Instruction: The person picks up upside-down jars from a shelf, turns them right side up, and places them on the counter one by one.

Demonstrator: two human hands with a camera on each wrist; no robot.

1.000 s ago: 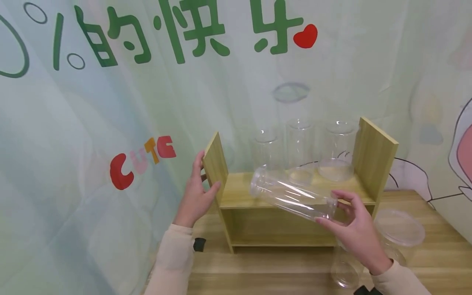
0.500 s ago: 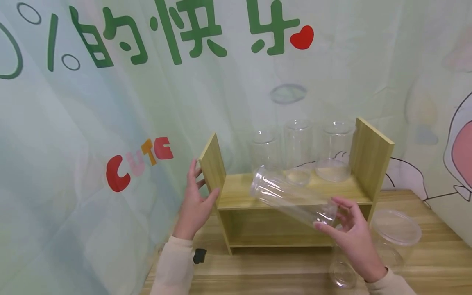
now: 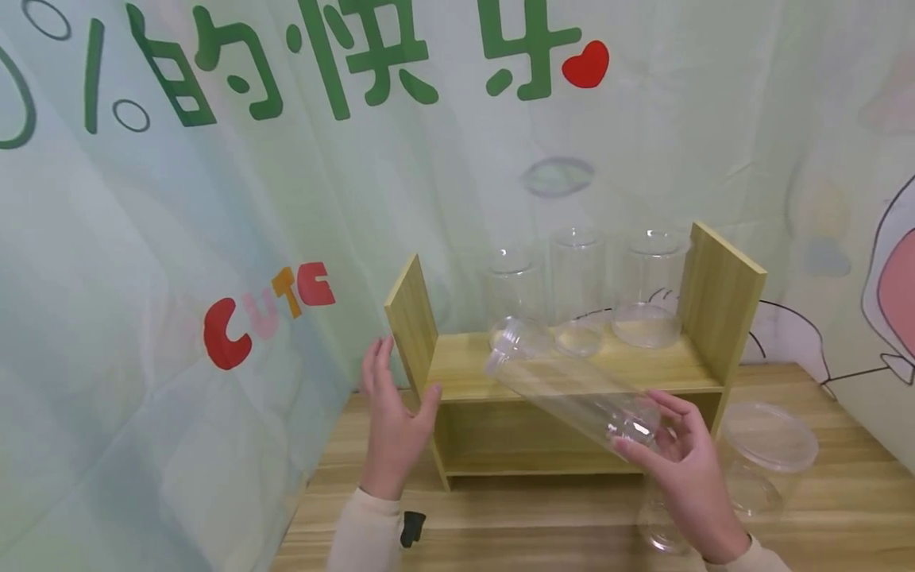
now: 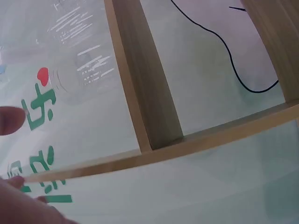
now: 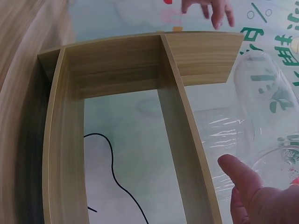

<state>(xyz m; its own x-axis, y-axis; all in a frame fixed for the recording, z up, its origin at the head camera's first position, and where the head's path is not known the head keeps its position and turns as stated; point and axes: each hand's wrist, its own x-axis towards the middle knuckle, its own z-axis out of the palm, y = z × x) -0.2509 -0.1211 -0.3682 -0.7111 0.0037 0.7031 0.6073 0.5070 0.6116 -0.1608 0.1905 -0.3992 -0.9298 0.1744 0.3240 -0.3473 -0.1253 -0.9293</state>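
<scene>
My right hand (image 3: pixel 689 477) grips one end of a clear plastic jar (image 3: pixel 565 385), fingers and thumb around it. The jar slants in front of the upper board of a small wooden shelf (image 3: pixel 457 373), its far end up and to the left. In the right wrist view, the jar (image 5: pixel 264 102) stretches out beyond my thumb (image 5: pixel 240 172). My left hand (image 3: pixel 396 437) is beside the shelf's left side panel, thumb and fingers spread, holding nothing. The left wrist view catches its thumb (image 4: pixel 11 120) and the shelf's front edges (image 4: pixel 126 70).
Three clear cylinders, one of them a wide jar (image 3: pixel 649 326), stand on the upper board. Right of the shelf, more clear containers sit on the wooden table (image 3: pixel 529 524), one with a round top (image 3: pixel 770 437). A small black object (image 3: pixel 412 528) shows by my left wrist. A printed curtain (image 3: pixel 214 199) hangs behind.
My left hand has slid down from the side panel's upper edge. The jar's end in my right hand has dropped slightly, so the jar slants more.
</scene>
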